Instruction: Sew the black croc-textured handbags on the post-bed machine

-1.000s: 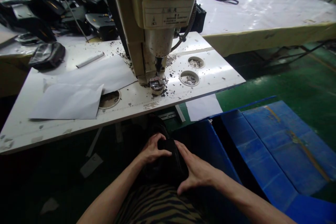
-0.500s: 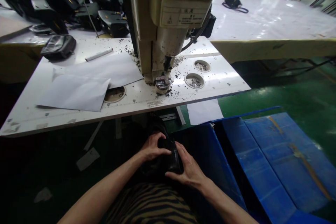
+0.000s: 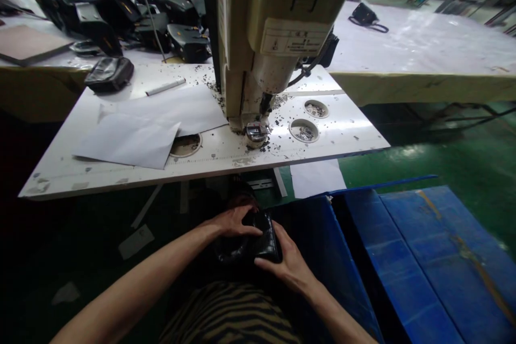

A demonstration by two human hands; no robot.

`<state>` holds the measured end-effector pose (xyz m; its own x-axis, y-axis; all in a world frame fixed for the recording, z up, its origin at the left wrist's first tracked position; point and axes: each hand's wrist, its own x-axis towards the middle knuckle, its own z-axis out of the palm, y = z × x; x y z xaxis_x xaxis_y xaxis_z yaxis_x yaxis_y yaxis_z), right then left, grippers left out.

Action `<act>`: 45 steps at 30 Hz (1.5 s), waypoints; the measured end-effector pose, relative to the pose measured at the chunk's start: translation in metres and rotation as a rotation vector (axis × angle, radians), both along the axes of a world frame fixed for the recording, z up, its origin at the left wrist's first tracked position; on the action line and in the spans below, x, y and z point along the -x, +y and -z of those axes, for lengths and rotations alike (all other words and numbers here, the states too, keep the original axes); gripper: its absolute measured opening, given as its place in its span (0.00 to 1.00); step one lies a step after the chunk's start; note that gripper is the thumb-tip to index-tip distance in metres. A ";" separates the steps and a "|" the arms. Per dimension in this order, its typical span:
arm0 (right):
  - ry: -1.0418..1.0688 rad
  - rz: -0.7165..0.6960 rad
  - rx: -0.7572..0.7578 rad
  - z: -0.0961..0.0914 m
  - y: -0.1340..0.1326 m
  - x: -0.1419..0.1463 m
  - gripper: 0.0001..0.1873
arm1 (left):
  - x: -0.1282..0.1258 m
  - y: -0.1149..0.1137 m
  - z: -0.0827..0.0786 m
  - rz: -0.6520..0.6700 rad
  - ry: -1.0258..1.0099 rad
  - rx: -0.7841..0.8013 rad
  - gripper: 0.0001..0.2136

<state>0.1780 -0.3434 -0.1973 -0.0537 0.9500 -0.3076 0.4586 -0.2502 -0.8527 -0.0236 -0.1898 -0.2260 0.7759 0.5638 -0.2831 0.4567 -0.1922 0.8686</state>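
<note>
A small shiny black bag (image 3: 266, 242) is held low, below the front edge of the white machine table (image 3: 226, 164). My left hand (image 3: 237, 221) grips its left and upper side, thumb lying across the top. Around its right side curls my right hand (image 3: 288, 255), with the thumb on the near edge. A dark curved strap or handle (image 3: 231, 253) shows beneath my left wrist; much of it is lost in shadow. Above the hands stands the machine head (image 3: 278, 37), its tip over a small round post (image 3: 256, 134) on the table.
White paper sheets (image 3: 129, 137), a marker pen (image 3: 165, 87) and a black pouch (image 3: 109, 74) lie on the table's left. Two round cups (image 3: 304, 131) with small metal bits sit right. A blue box (image 3: 435, 247) stands at my right. Black bags (image 3: 187, 42) crowd the back table.
The view has shifted, so the table and machine appear slightly further right. Both hands keep hold of the black bag, which is turned a little and shows more of its shiny face.
</note>
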 end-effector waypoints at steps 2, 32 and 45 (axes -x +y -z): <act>-0.020 0.013 -0.008 -0.001 0.000 0.003 0.54 | -0.002 -0.003 0.001 -0.004 0.025 -0.004 0.34; 0.148 0.223 0.075 0.022 -0.009 0.004 0.51 | 0.002 0.012 -0.028 0.181 -0.098 -0.153 0.37; 0.634 0.331 0.136 -0.035 0.013 0.043 0.47 | 0.024 0.048 -0.168 0.256 0.309 -0.256 0.28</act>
